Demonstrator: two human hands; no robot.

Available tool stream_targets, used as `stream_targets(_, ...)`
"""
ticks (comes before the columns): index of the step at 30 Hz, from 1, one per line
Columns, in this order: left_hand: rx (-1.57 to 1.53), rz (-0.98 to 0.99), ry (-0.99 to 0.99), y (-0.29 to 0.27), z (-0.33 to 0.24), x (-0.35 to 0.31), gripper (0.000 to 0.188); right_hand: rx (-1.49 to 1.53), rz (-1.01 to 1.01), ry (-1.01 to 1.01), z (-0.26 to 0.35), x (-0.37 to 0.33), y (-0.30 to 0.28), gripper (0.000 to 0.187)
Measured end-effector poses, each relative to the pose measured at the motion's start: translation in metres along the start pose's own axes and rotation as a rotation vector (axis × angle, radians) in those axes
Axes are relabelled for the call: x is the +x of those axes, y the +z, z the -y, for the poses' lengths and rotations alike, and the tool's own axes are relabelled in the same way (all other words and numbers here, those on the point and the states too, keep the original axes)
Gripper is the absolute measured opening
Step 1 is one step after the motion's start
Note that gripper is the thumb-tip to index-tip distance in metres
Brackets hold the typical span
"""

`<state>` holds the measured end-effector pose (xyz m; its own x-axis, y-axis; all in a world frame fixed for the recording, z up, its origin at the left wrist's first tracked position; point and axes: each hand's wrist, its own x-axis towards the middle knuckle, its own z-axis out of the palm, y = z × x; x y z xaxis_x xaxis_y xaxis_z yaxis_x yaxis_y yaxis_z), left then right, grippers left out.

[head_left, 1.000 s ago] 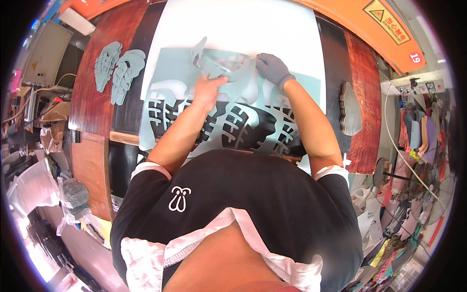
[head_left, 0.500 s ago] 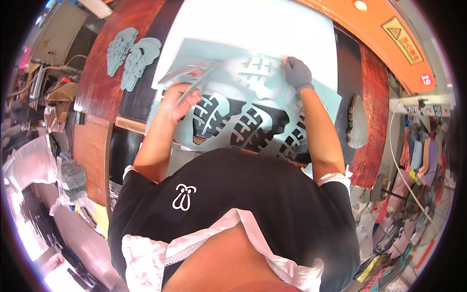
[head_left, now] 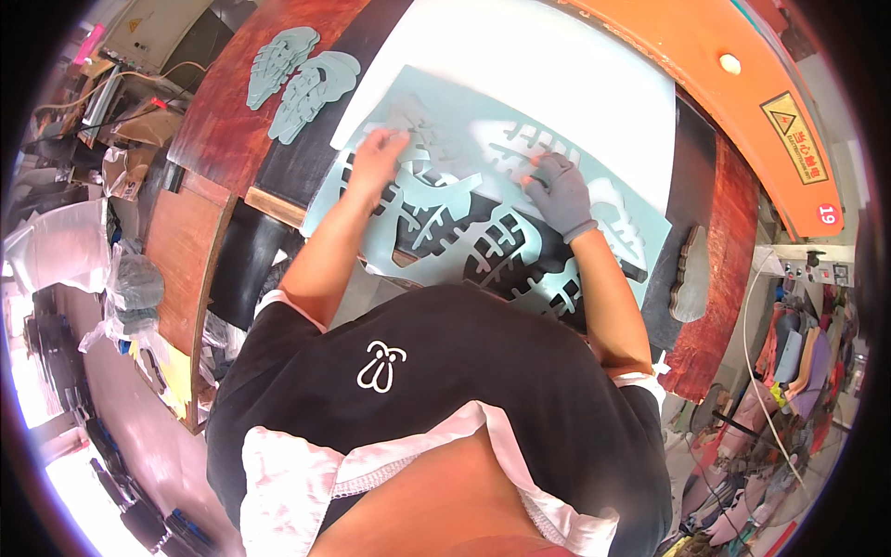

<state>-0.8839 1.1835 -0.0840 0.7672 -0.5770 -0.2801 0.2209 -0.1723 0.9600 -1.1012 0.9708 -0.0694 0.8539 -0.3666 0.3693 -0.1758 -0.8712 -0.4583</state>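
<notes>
Over teal sheet [head_left: 455, 111], L hand [head_left: 376, 165], R hand [head_left: 562, 195], fingers half bent, grip unclear; far L, bag [head_left: 60, 239], contents unclear

2 stacks [head_left: 314, 97] left, cut sheet [head_left: 441, 102] on board [head_left: 548, 60] between, 1 cutout [head_left: 690, 278] right

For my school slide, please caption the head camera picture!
Bare left hand and gloved right hand over a cut-out grey-green sheet, stacked grey-green pieces left.

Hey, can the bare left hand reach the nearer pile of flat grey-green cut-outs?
Probably yes: the bare left hand is close to the nearer pile of flat grey-green cut-outs, and nothing stands up between them.
</notes>
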Motion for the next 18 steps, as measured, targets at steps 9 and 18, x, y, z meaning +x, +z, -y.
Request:
stream_targets(9, 0.431, 0.292, -0.139, 0.002, -0.043, 0.054, 0.043, -0.126, -0.148, -0.174, -0.033, -0.018, 0.008, 0.019)
stream_targets(18, -0.365, -0.158, 0.437, 0.006, -0.121, 0.047, 0.024, -0.096, -0.161, -0.113, -0.034, -0.032, 0.003, 0.015)
